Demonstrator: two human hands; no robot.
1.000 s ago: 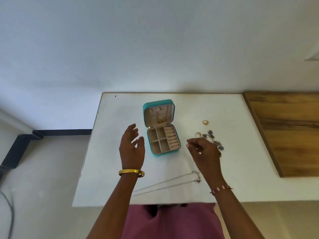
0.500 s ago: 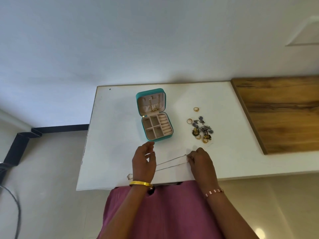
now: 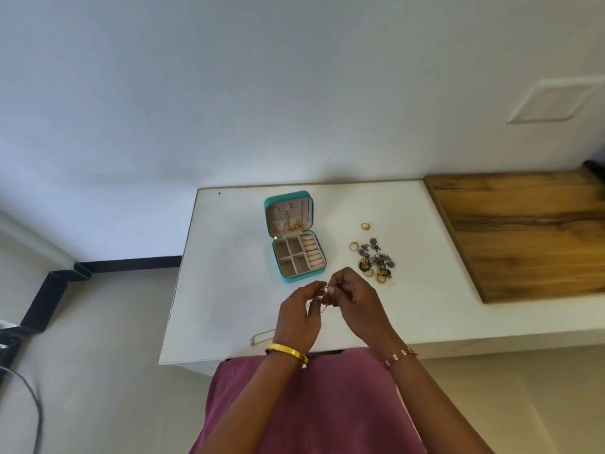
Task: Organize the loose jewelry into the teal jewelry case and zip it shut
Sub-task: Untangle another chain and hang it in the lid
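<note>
The teal jewelry case (image 3: 274, 266) lies open on the white table (image 3: 229, 283), lid tilted back, beige compartments showing; a gold piece hangs in the lid. Loose rings and earrings (image 3: 375, 259) lie in a small heap to its right. My left hand (image 3: 299, 317) and my right hand (image 3: 355, 301) meet just in front of the case, both pinching a thin silver chain necklace (image 3: 324, 298) lifted between the fingertips. The chain's other end (image 3: 262, 336) trails on the table near the front edge, left of my left wrist.
A wooden board (image 3: 530, 234) covers the right part of the table. A single gold ring (image 3: 365, 226) lies apart behind the heap. The table's left edge drops to the floor, where a black cable (image 3: 31, 398) lies.
Both hands went from the chain lying stretched on the table to lifting it: they have come together in front of the case, gathering one end between the fingertips.
</note>
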